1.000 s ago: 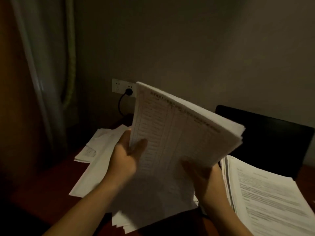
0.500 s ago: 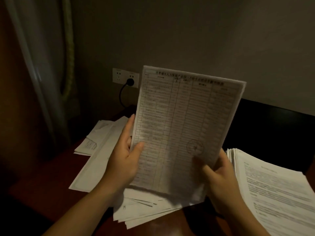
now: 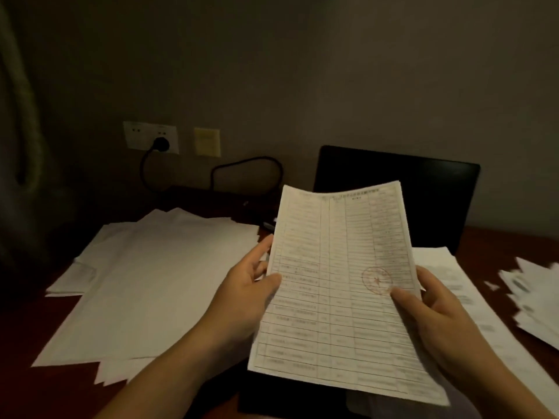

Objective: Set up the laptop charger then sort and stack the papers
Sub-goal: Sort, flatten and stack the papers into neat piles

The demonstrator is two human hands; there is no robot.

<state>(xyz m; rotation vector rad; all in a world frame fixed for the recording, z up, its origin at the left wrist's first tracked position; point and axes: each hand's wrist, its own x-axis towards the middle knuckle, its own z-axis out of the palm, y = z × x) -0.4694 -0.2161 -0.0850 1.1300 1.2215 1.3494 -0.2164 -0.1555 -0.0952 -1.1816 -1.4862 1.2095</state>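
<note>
Gripping a sheet (image 3: 341, 282) printed with a table, both hands hold it tilted up off the desk (image 3: 496, 240). The left hand (image 3: 245, 285) pinches the sheet's left edge, thumb on the face, index finger lying straight along the edge and the other fingers hidden behind the sheet. The right hand (image 3: 432, 309) clasps the sheet's right edge, thumb pressed on the face just below a round red stamp (image 3: 376, 279), fingers curled round behind. Whether more pages lie behind the sheet cannot be told.

Below the sheet's bottom edge shows part of a dark flat slab (image 3: 287, 397), too dim to name. Left of the sheet a white pile (image 3: 151, 282) of blank-side papers lies fanned and uneven on the desk. Right of the sheet, partly covered by it and by the right hand, lies a printed pile (image 3: 447, 276). Farther right of the sheet loose papers (image 3: 532, 297) lie scattered, blurred.

Behind the sheet's top edge stands the laptop (image 3: 423, 189), its screen black. Beyond the sheet's top left corner a black cable (image 3: 248, 164) loops above the desk; where it ends is hidden. Farther left of the sheet, on the wall (image 3: 332, 71), a black plug (image 3: 160, 144) sits in a white socket (image 3: 139, 136), with a yellow plate (image 3: 207, 142) beside it. A curtain (image 3: 18, 101) hangs far left of the sheet.
</note>
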